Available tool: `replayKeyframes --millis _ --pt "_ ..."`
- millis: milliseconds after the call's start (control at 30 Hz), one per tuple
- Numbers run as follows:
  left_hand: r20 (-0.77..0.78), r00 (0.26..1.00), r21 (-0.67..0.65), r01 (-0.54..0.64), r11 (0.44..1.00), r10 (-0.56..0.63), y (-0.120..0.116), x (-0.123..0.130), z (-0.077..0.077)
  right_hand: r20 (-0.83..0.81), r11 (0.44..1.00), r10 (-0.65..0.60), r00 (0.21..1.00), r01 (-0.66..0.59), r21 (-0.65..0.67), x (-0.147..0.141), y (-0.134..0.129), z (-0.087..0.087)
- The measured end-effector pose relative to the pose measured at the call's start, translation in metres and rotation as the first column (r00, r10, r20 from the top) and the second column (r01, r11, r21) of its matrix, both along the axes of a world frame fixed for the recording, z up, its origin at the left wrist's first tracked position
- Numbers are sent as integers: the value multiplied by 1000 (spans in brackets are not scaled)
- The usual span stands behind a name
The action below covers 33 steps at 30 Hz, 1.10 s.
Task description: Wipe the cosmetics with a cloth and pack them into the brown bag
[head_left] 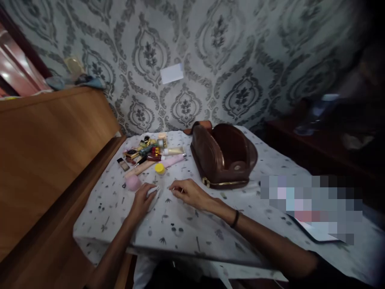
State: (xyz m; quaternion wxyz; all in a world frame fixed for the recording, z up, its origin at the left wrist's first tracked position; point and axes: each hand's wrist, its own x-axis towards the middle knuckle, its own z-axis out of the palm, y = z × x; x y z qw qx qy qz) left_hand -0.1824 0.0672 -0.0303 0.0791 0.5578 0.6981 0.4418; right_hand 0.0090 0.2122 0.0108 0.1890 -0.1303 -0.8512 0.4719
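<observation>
My left hand (145, 195) is closed, with a small white thing (155, 189) between thumb and fingers; its kind is too small to tell. To the right of it, my right hand (187, 192) is held in a pinch just above the cloth, and a tiny pale spot shows at its fingertips. A round pink thing (133, 183) lies beside my left hand. Beyond the hands sits a yellow-capped jar (159, 168). A brown toiletry bag (207, 160) stands unzipped and wide open behind my right hand.
Behind the yellow cap lies a pile of cosmetics, with a cream tube (175, 150), a pink tube (174, 161) and a compact (122, 163). A wooden panel (60, 160) borders the left side. A blurred-out tablet-like thing (323, 233) lies at the right.
</observation>
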Motion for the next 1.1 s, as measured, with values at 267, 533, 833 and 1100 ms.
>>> replayKeyframes --millis 267,533,833,1100 --pt "-47 994 126 -95 988 101 -9 -11 10 -44 954 -36 998 21 -298 -42 -27 -43" --pt "-172 960 184 -189 964 221 5 -76 41 -39 983 -18 999 11 -185 -29 -32 -51" --pt "-621 778 37 -92 995 95 26 -85 21 20 984 -20 1000 24 -179 -27 -32 -45" --pt "-848 529 -133 -168 977 -24 34 -106 9 21 984 -27 999 30 -174 -27 -33 -45"
